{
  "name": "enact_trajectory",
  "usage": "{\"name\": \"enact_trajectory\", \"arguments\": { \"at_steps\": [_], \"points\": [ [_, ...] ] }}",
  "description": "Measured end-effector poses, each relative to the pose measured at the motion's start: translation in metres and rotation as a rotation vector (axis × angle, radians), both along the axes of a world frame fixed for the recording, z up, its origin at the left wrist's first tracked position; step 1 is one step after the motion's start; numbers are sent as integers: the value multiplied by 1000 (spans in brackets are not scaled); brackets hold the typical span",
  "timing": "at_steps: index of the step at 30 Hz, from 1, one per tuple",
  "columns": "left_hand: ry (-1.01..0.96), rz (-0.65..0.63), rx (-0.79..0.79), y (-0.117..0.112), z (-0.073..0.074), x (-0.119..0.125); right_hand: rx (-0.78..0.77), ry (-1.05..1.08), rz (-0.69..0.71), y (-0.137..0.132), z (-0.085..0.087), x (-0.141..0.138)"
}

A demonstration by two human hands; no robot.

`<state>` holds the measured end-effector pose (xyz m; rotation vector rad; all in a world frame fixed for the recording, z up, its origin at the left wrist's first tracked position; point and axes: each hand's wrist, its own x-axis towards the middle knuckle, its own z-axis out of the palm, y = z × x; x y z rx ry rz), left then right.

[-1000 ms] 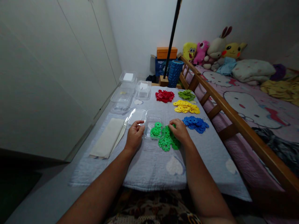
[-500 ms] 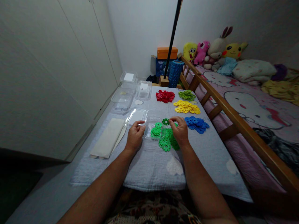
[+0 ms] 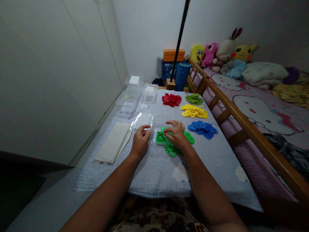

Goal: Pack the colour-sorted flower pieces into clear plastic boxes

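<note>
A clear plastic container (image 3: 154, 120) stands in the middle of the table with green flower-shaped discs (image 3: 159, 138) inside. My left hand (image 3: 140, 139) is at its left side, thumb and curled fingers closed at the rim. Over the container's right side is my right hand (image 3: 176, 134), its thumb and index finger pinched at a green disc, which they partly hide; the other fingers stretch out above. A pile of loose green discs (image 3: 172, 150) lies right of the container, partly under my right hand and wrist.
Piles of red (image 3: 171, 100), light green (image 3: 194, 99), yellow (image 3: 194, 111) and blue discs (image 3: 202, 129) lie to the right and back. Several clear boxes (image 3: 127, 99) stand at back left, near a folded beige cloth (image 3: 112, 141). A wooden bed rail (image 3: 231, 117) runs along the right.
My right hand has moved left, from the loose green pile to over the container, bringing a green disc with it. My left hand stays at the container's left side.
</note>
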<state>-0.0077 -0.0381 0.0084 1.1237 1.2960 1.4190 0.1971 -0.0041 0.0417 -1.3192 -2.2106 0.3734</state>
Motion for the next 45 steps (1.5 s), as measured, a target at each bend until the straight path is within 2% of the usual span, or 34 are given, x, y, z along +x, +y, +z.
{"name": "enact_trajectory", "arguments": {
  "at_steps": [6,11,15,17,21,26,36,42,45],
  "points": [
    [-10,8,-18,0,1,0,-6,55,0,1,-2,6],
    [3,23,-12,-1,4,1,25,150,-196,11,-7,30],
    [0,21,-7,-1,4,1,-46,58,-289,12,-9,44],
    [0,19,-9,-1,4,1,-110,-12,-284,10,-9,45],
    [0,16,-12,-2,4,1,-200,-113,-179,4,-10,42],
    [-2,16,-6,-2,5,1,-239,-117,-154,4,-11,40],
    [9,11,-9,-2,5,1,-157,140,-218,13,-16,41],
    [20,11,-8,-2,4,1,9,492,-284,12,-6,39],
    [12,9,-9,-2,4,1,104,519,-266,5,-1,29]
  ]
}}
